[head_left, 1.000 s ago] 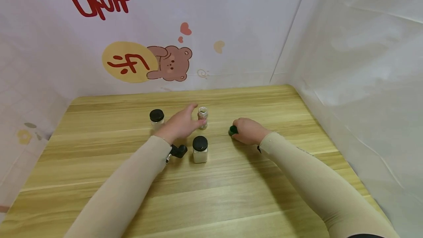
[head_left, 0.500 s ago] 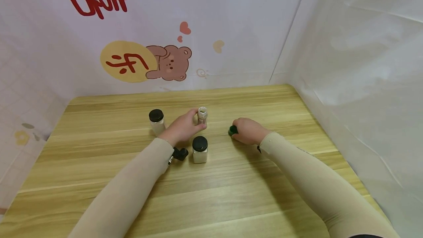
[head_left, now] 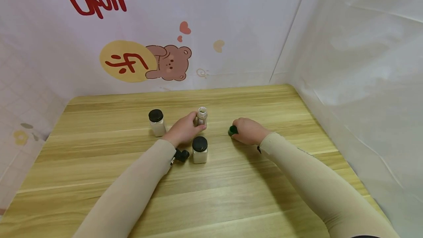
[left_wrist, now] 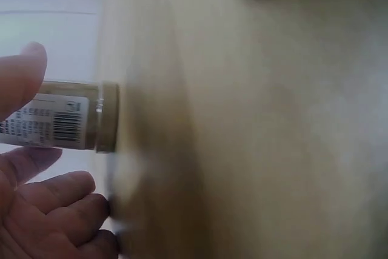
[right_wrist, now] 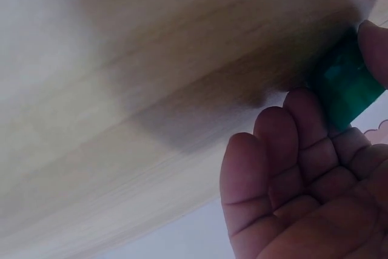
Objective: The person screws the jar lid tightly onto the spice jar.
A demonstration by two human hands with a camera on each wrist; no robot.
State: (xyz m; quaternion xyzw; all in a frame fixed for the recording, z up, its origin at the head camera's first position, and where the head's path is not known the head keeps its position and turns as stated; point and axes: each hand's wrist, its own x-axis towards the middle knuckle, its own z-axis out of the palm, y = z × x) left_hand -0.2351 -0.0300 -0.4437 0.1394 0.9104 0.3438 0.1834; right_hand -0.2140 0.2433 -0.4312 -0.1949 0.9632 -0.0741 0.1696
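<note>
My left hand (head_left: 183, 129) holds a small clear glass spice jar (head_left: 202, 116) between thumb and index finger. The jar stands upright with its mouth uncovered. In the left wrist view a white label with a barcode (left_wrist: 66, 127) shows on its side, and the other fingers are curled below it. To the right, my right hand (head_left: 250, 131) pinches a green cap (head_left: 232, 130) low over the table. The right wrist view shows the thumb on one side of this cap (right_wrist: 347, 83) and fingers on the other.
Two square jars with black lids and pale contents are near the left hand: one jar (head_left: 200, 150) in front of it, another jar (head_left: 157, 123) to its left. All stand on a wood-grain table (head_left: 211, 201). White sheeting (head_left: 244, 47) hangs behind and at the sides.
My left thumb and index finger, earlier spread beside the glass jar, have come together on it. The left hand moved slightly right. My right hand stays in place with the green cap.
</note>
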